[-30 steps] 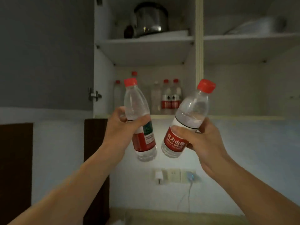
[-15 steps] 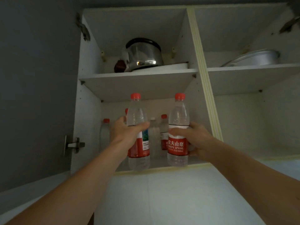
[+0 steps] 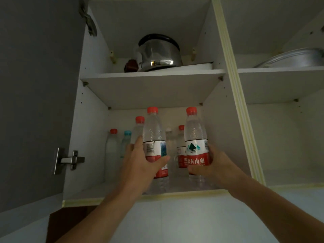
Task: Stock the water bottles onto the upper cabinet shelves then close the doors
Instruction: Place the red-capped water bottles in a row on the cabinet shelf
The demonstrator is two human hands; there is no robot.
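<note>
My left hand (image 3: pixel 140 163) grips a clear water bottle (image 3: pixel 154 135) with a red cap and red label, upright on the front of the lower cabinet shelf (image 3: pixel 157 195). My right hand (image 3: pixel 215 165) grips a second red-capped bottle (image 3: pixel 195 137) beside it, also upright, its base at the shelf. Behind them stand several more bottles (image 3: pixel 112 146), most with red caps and one with a blue cap (image 3: pixel 127 133). Both hands reach inside the left compartment.
The open grey cabinet door (image 3: pixel 35 85) hangs at the left with a metal hinge (image 3: pixel 70 160). A steel pot (image 3: pixel 159 53) sits on the upper shelf. The right compartment holds a metal pan (image 3: pixel 291 58) up top; its lower shelf (image 3: pixel 289 179) shows no objects.
Both hands have raised the bottles from below the cabinet, turned them upright and moved them deeper onto the lower shelf. The view has tilted up toward the cabinet.
</note>
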